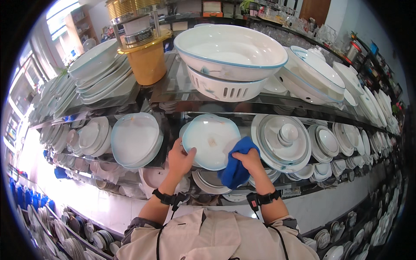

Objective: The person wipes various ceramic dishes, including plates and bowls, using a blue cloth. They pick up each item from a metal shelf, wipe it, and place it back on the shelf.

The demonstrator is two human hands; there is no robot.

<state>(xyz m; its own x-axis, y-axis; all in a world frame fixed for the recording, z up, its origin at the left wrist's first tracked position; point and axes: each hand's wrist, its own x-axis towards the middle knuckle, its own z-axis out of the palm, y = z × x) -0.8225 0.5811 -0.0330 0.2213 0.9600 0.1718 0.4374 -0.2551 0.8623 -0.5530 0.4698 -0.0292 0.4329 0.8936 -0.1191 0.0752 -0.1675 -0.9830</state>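
A white square-rounded plate (211,135) with a pale blue rim leans, face toward me, on the middle shelf in front of me. A small brownish mark or label shows near its centre. At its lower left edge my left hand (180,158) grips the rim, thumb toward the front, the other fingers partly hidden. Bunched in my right hand (248,160) is a blue cloth (235,171), which overlaps the plate's lower right edge. Behind the plate, the edge of another plate shows at the left.
A large white bowl (229,47) rests on a slotted white basin (225,86) on the upper shelf. A gold-coloured vessel (148,65) stands left of it. More plates (135,139) lean to the left, and a round dish set (281,143) stands to the right.
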